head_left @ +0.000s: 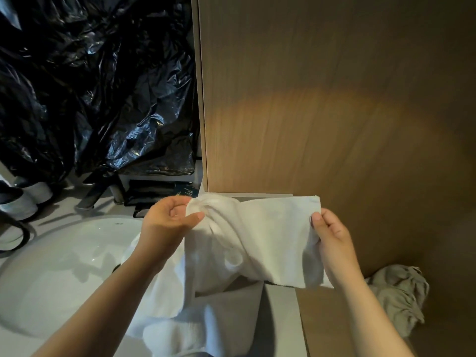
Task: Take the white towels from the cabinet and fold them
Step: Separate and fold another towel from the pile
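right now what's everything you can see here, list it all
white towel: one, white, stretched between both hands in front of the cabinet panel
loose white cloth: count unclear, white, hanging below by the sink; may be the same towel
grey cloth: one, grey, crumpled low at the right against the wood
cabinet panel: one, brown wood, upper right
sink: one, white, lower left
tap: one, chrome, behind the sink
plastic bags: count unclear, black, upper left
left hand: one, pinches the towel's bunched left end
right hand: one, pinches the towel's right edge
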Motion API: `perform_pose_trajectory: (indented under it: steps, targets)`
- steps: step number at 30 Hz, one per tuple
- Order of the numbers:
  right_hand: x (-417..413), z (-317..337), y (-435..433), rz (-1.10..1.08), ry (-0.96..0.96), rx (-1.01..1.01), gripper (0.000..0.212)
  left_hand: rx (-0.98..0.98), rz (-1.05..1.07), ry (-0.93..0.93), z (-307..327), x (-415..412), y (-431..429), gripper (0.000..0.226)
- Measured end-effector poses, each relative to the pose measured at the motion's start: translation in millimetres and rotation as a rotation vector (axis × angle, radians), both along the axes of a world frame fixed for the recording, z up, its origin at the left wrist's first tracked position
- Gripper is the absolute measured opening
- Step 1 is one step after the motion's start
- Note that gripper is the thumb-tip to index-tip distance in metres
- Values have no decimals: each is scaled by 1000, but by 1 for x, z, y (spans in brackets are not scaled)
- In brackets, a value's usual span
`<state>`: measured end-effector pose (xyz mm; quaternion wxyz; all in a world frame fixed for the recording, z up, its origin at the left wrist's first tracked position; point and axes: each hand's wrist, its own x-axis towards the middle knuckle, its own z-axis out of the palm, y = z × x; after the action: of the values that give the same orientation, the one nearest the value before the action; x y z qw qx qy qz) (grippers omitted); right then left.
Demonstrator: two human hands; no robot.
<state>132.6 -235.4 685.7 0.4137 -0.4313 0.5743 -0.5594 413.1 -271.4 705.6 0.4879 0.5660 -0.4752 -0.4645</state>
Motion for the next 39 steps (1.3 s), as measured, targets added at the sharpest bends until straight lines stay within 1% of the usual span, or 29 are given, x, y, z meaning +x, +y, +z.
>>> perform_pose_trajectory:
  steps: [2,3,6,8,10,11,12,14,17,19,21,23,25,28,31,35,36,39]
  targets:
    - [5,13,2,13,15,-44,24,9,-44,152,3,1,0,30]
    - [8,18,3,26,21,-63,25,6,-56,181,5,2,0,27]
    - [18,33,6,117,-19,-91,29,-49,-85,134,18,1,1,24]
    - [19,42,9,197,-178,-52,26,-92,-131,160,30,-1,2,13]
    - [20,50,13,346,-374,18,13,-152,-203,214,44,1,4,12]
    - [21,53,14,427,-424,33,12,-187,-233,236,51,3,6,13]
    - [24,55,14,486,-420,38,15,-219,-253,236,57,4,7,12]
    - [30,54,11,503,-255,29,21,-232,-278,181,58,6,7,10]
    - [40,47,7,443,-16,-25,36,-141,-359,107,45,3,8,18]
    - [45,44,8,455,94,-74,41,-135,-367,22,36,3,10,30]
    - [49,42,11,497,155,-89,43,-135,-369,-13,31,3,13,41]
    - [53,44,13,530,182,-79,42,-122,-381,-11,26,2,15,46]
    - [56,45,13,530,200,-77,42,-106,-393,-10,23,1,17,44]
    - [58,44,13,519,215,-88,44,-150,-392,-20,24,-2,21,29]
    - [60,45,14,524,240,-100,37,-250,-271,-181,25,1,21,14]
    - [59,45,13,519,254,-108,35,-294,-144,-367,26,5,24,12]
    - [58,45,13,517,255,-119,37,-298,-114,-366,27,4,25,12]
    - [57,41,10,495,247,-156,49,-248,-97,-255,31,1,28,13]
